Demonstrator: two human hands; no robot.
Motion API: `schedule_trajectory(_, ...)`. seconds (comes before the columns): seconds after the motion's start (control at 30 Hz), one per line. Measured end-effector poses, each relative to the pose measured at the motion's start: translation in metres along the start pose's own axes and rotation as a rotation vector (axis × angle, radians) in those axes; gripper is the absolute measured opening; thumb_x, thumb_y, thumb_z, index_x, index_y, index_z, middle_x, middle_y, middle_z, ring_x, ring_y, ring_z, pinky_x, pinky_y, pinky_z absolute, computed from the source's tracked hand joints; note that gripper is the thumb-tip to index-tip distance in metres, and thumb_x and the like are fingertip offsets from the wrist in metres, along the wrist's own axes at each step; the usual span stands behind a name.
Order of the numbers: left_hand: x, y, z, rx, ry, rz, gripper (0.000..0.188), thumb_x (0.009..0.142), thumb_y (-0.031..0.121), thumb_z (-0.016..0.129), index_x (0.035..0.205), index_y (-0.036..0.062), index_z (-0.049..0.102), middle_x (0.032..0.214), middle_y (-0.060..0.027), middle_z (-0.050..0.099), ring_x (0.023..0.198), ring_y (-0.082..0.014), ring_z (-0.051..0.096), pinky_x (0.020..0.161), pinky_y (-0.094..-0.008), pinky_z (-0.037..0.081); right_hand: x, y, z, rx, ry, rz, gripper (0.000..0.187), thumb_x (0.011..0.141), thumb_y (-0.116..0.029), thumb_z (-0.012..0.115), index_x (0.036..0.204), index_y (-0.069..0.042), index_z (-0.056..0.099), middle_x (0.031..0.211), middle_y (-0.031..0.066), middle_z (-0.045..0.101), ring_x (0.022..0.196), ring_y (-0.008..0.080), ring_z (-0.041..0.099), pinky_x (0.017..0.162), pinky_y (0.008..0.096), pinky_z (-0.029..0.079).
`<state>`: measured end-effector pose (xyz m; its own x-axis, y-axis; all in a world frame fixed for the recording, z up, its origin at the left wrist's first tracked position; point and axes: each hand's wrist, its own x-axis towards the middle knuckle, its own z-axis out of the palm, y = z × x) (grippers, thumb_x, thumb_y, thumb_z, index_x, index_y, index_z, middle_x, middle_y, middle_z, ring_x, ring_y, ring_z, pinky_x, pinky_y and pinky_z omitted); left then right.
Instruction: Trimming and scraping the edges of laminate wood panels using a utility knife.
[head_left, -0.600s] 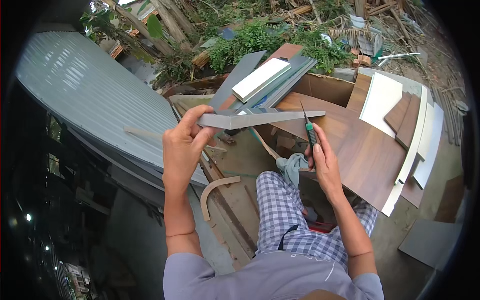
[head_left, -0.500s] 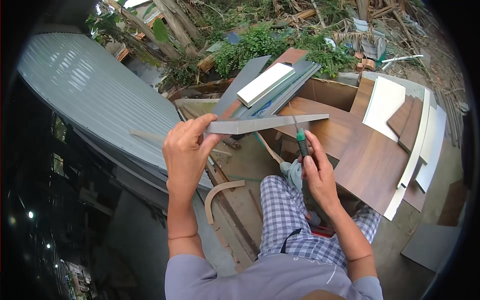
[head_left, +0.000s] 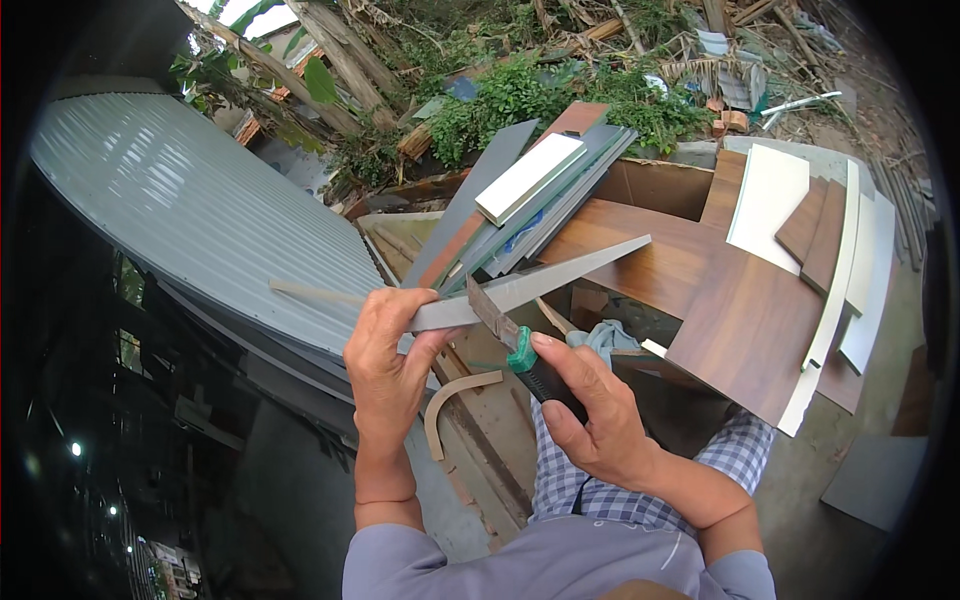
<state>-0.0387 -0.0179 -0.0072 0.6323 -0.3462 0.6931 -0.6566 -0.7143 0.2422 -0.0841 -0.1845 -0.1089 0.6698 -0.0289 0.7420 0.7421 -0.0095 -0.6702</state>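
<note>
**Knife brought across to the left-hand end of the grey board**

Obs. 1: The grey board (head_left: 570,281) is held in the air, clear of any support. The left hand (head_left: 385,340) pinches its left end, fingers above and thumb below, a narrow grip closed on the board. The board slants up to the right; in this view its far tip overlaps the left part of the brown panel (head_left: 745,335).

Obs. 2: The right hand (head_left: 595,410) has its grip wrapped around the handle of the knife (head_left: 523,352), thumb laid along the green collar. The blade (head_left: 488,306) crosses the board just beside the left fingers. Whether the edge actually bears on the board cannot be told.

Change: half a second ago the knife stood well to the right, near the board's far part. It has since come leftward, the board now slopes more steeply, and the right hand holds the handle more firmly.

Reading (judgement): the tool seems to have gone from held aside to placed at the board. The left fingers are close to the steel, so a slip there would be the main risk.

Surroundings: a white block (head_left: 530,178) lies on the stacked boards beyond the panel's far left edge; a pale cloth (head_left: 603,340) hangs by its near left edge.
</note>
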Motion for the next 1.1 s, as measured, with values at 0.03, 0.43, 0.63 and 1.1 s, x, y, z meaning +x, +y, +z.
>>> schedule_trajectory(0.03,-0.002,-0.003,-0.001,0.014,0.021,0.004,0.028,0.063,-0.006,0.067,0.089,-0.0007,0.059,0.079,-0.0073,0.055,0.075,-0.0187,0.053,0.068,-0.0269,0.041,-0.001,0.002,0.001,0.0,0.0,0.004,0.052,0.082,-0.01,0.055,0.131,-0.006,0.039,0.086,0.0152,0.053,0.069,0.0269,0.053,0.061,0.033,0.046)
schedule_trajectory(0.43,-0.021,-0.048,-0.009,-0.103,0.132,-0.16,0.027,0.064,0.002,0.074,0.088,0.0006,0.061,0.075,-0.0034,0.053,0.069,-0.0135,0.049,0.062,-0.0251,0.04,-0.006,0.064,0.004,-0.185,0.017,0.299,0.047,0.086,-0.013,0.052,0.132,-0.01,0.04,0.078,0.0127,0.048,0.069,0.0251,0.049,0.067,0.0341,0.042)
schedule_trajectory(0.63,-0.039,-0.079,-0.013,-0.175,0.167,-0.258,0.024,0.068,0.0,0.071,0.089,-0.0009,0.059,0.077,-0.0026,0.051,0.069,-0.011,0.047,0.063,-0.0225,0.039,-0.011,0.129,-0.011,-0.341,0.061,0.357,0.042,0.089,-0.02,0.049,0.129,-0.012,0.043,0.092,0.0185,0.056,0.082,0.0326,0.056,0.077,0.0372,0.043)
schedule_trajectory(1.1,-0.072,-0.131,-0.019,-0.363,0.232,-0.464,0.022,0.075,0.005,0.069,0.093,-0.0025,0.059,0.084,-0.0004,0.052,0.076,-0.0082,0.05,0.069,-0.0201,0.04,-0.016,0.314,-0.096,-0.634,0.087,0.776,0.039,0.089,-0.03,0.047,0.125,-0.016,0.049,0.108,0.023,0.057,0.1,0.042,0.053,0.084,0.0436,0.043)
